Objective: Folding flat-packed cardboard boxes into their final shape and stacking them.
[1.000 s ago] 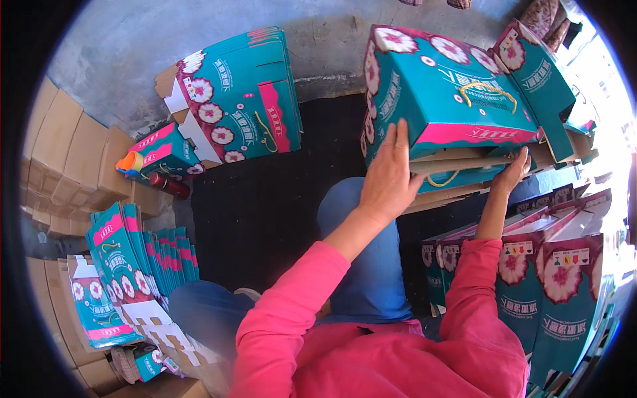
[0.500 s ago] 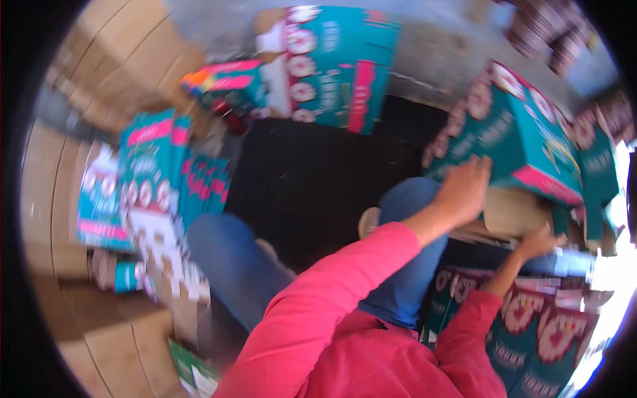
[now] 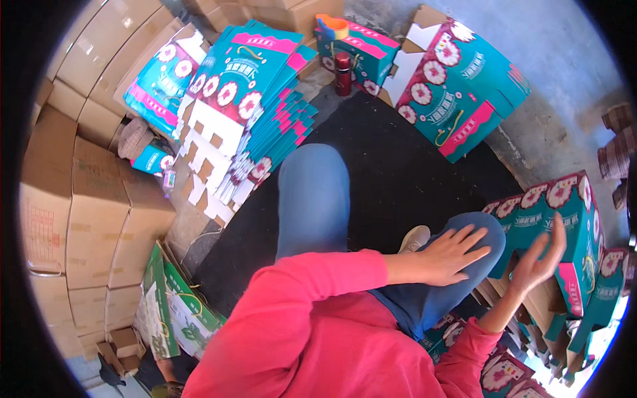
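Both my hands are open and hold nothing. My left hand [image 3: 451,255] lies flat on my knee [image 3: 464,232], fingers spread. My right hand [image 3: 541,259] has its grip loose, palm against the teal carton [image 3: 564,225] at my right side. This carton stands upright, with pink-white flowers and a pink strip. Flat teal cartons [image 3: 259,99] lie fanned on the floor at upper left, beside plain brown boxes [image 3: 93,219]. One more folded teal carton [image 3: 458,93] stands at upper right.

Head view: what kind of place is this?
Probably a packing or storage area for gift boxes. Plain brown cartons are stacked along the wall, flat teal box blanks lie piled on the floor, and assembled teal boxes stand by the right hand.
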`<state>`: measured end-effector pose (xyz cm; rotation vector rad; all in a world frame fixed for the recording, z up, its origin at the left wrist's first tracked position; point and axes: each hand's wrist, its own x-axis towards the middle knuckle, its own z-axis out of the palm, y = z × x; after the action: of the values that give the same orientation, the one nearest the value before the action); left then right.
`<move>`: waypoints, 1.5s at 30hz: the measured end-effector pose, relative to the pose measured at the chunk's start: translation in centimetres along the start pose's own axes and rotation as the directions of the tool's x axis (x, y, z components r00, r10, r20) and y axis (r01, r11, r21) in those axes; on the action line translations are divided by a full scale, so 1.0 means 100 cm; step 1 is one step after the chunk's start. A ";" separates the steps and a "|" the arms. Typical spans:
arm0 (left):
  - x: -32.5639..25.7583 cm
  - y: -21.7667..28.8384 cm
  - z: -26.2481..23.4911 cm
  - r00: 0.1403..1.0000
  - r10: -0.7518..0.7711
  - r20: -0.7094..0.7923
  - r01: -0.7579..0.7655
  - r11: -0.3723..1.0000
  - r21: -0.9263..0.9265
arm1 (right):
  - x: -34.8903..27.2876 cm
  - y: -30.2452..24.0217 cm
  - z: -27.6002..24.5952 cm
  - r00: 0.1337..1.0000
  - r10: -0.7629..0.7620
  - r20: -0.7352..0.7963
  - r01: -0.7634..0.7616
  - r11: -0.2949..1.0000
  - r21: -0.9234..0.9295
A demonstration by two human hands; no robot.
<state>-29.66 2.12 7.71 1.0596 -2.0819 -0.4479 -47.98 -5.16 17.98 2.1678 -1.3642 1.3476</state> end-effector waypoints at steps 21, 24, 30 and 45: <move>-0.243 -0.387 -0.284 -0.241 -0.962 -0.130 -0.586 0.251 -0.770 | -0.036 -0.047 0.172 0.378 -0.059 0.924 -0.002 0.998 0.064; -0.253 -0.405 -0.285 -0.219 -0.961 -0.168 -0.610 0.269 -0.745 | -0.036 -0.049 0.178 0.351 -0.039 0.936 -0.004 0.999 0.044; -0.268 -0.421 -0.299 -0.198 -0.963 -0.184 -0.630 0.269 -0.729 | -0.038 -0.048 0.186 0.337 -0.024 0.941 -0.015 0.999 0.031; -0.287 -0.445 -0.308 -0.229 -0.960 -0.162 -0.673 0.277 -0.686 | -0.037 -0.048 0.189 0.320 0.014 0.947 0.005 1.000 -0.017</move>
<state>28.39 -0.74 -11.46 0.5108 0.4942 -0.5816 -33.83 -12.12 5.98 3.0729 -1.6153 -0.2169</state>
